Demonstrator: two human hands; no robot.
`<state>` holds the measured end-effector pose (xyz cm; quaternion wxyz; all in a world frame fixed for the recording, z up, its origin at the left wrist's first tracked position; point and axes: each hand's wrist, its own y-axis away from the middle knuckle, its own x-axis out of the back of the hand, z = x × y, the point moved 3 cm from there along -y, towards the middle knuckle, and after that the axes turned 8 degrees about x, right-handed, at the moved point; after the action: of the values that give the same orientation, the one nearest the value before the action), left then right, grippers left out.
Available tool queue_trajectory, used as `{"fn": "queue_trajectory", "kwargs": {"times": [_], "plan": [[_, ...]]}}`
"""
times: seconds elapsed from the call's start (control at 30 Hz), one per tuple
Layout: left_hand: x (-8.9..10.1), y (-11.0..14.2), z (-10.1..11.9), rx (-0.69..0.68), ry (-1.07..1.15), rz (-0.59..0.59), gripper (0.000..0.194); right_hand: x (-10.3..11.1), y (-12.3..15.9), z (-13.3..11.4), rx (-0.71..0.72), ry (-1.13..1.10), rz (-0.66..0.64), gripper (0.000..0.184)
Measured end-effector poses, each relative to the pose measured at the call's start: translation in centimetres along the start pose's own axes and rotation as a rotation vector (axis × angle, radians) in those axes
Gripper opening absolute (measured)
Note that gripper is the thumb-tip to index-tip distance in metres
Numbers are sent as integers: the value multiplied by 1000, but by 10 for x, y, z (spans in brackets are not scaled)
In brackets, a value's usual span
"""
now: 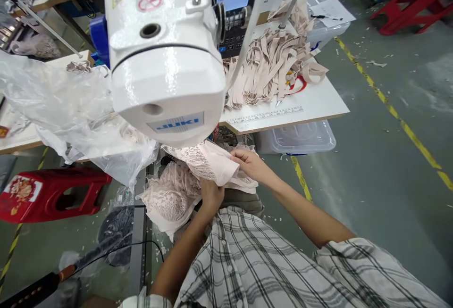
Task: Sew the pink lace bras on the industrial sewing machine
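Note:
A pale pink lace bra (198, 161) lies in front of me, just below the head of the white sewing machine (166, 91). My right hand (248, 163) pinches the smooth edge of its fabric between thumb and fingers. From below, my left hand (212, 195) is closed on the same piece, its fingertips hidden under the cloth. More lace cups (170, 199) bunch up to the left of my left hand and hang toward my lap. The machine's head hides the needle area.
Cut pale straps (265, 65) are heaped on the white tabletop (318, 105) beside red-handled scissors (299, 84) and a printed ruler. Plastic sheeting (71, 95) covers the left side. A red stool (53, 195) stands at left; a lidded clear bin (300, 137) sits under the table.

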<state>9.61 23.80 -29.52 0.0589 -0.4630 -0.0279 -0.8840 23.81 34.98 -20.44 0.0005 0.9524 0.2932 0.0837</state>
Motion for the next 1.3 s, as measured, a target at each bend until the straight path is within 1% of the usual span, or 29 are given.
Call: {"fn": "queue_trajectory", "kwargs": {"times": [0.07,0.17,0.23,0.27,0.3,0.33,0.37,0.4,0.47,0.5,0.53,0.57,0.6,0.67,0.7,0.73,0.8,0.83,0.87,0.93,0.97,1.03,1.1,1.13,1.17,1.2,1.23,1.27,1.3], "plan": [[23,-4,-19,5,-19,25,42,7,2,-6,22,93,9,49],[68,-11,-51,56,-43,113,52,27,10,-13,18,217,5,49],[94,-14,-63,61,-64,242,51,49,20,-10,-35,258,10,48],[102,-15,-65,45,-80,316,49,63,27,-5,-80,292,26,49],[105,-15,-63,18,-96,373,48,79,35,4,-137,355,45,49],[103,-14,-59,-11,-110,393,47,95,44,14,-207,450,52,48],[96,-13,-53,-34,-121,363,48,111,53,26,-288,570,45,47],[85,-11,-46,-51,-126,272,49,125,61,39,-380,702,16,45],[58,-6,-31,-84,-118,21,50,144,74,63,-554,919,-55,36],[48,-2,-27,-101,-107,-86,49,147,75,74,-595,986,-61,31],[41,3,-25,-111,-94,-154,48,145,72,82,-576,1022,-36,31],[38,7,-26,-111,-80,-183,47,136,64,88,-495,1027,8,38],[41,12,-32,-88,-68,-176,45,123,53,93,-370,1007,60,47],[57,23,-54,29,-71,-110,38,83,26,101,-92,890,111,61],[70,31,-69,125,-104,-59,34,60,14,106,-5,831,107,65],[84,40,-85,240,-165,0,32,36,5,112,41,787,66,67],[111,62,-115,479,-343,73,36,-9,1,125,49,769,-32,72],[120,75,-127,578,-424,56,42,-26,5,131,35,790,-69,75],[125,86,-136,652,-479,10,46,-39,13,136,24,819,-87,77],[127,104,-144,709,-494,-116,48,-50,28,142,10,851,-72,80],[125,110,-142,702,-473,-157,47,-51,34,142,0,835,-61,81],[125,117,-128,658,-431,-168,44,-48,36,131,-21,753,-20,89],[134,118,-102,587,-391,-160,44,-49,29,103,10,656,24,101],[142,116,-86,529,-335,-156,45,-54,23,85,68,615,6,106],[152,114,-69,459,-256,-157,46,-64,17,64,149,576,-84,106],[164,111,-52,377,-127,-143,47,-79,13,43,266,521,-278,104],[175,106,-39,316,5,-141,48,-94,11,24,372,465,-496,96],[185,100,-30,280,131,-132,48,-107,12,6,437,420,-690,83],[193,93,-25,274,237,-113,49,-117,14,-8,460,399,-842,69]]}}
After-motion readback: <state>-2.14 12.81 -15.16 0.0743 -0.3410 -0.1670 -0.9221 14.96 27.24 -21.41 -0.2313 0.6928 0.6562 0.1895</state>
